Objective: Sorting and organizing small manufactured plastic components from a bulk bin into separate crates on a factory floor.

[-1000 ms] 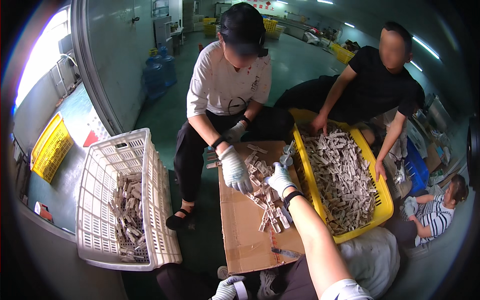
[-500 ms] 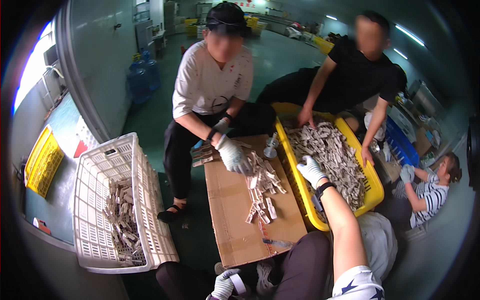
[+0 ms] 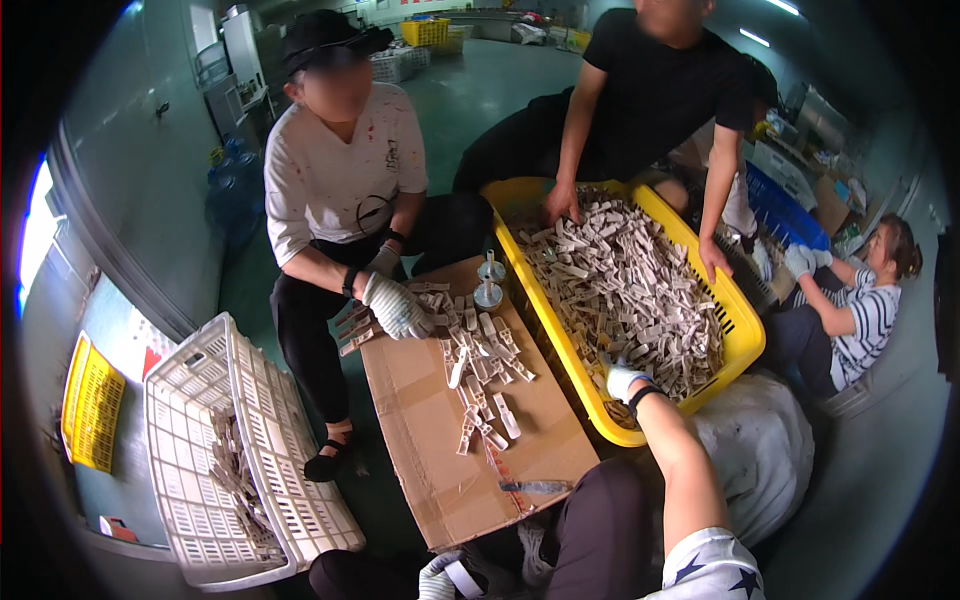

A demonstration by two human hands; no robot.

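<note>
My right hand (image 3: 624,381), in a striped white glove, reaches into the near end of the yellow crate (image 3: 625,437). Its fingertips meet the heaped clip-like grey-white pieces (image 3: 640,280); whether they grip one is hidden. Low in the picture, close to my knees, my gloved left hand (image 3: 438,580) is closed on a flat white piece (image 3: 463,580). Between the crate and a co-worker lies a cardboard sheet (image 3: 420,400) with a loose pile of similar pieces (image 3: 485,350). The co-worker's gloved hand (image 3: 397,307) touches the pile's far left side.
A white slatted basket (image 3: 290,455) holding some pieces stands at left. On the cardboard are a dark flat strip (image 3: 537,487) and an upright stand with round discs (image 3: 488,285). Another person in black has both hands at the yellow crate. A white sack (image 3: 755,440) lies beside my right arm.
My view has shifted, moving the scene in the picture. My right hand has gone from above the crate's left part to its near end, down among the pieces. My left hand still holds the white piece.
</note>
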